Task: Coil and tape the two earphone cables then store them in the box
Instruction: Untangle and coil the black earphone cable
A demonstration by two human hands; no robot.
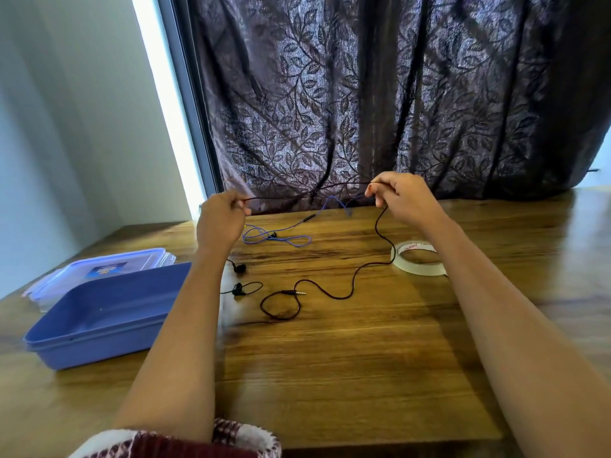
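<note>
Both bare forearms reach forward, raised above the wooden table [363,358]. The left hand [220,221] is closed in a loose fist, pinching the black earphone cable [350,285]. The right hand [401,196] pinches the same cable between thumb and fingertips, knuckles up.

Box [109,312] on table [347,375] at 9 o'clock, lid [99,269] just behind it. One earphone cable [330,294] at centre, its earbuds [238,278] toward the box; second earphone cable [277,238] behind it at 12 o'clock, by the curtain [380,94]. Tape roll [417,258] at 2 o'clock, touching first cable.
</note>
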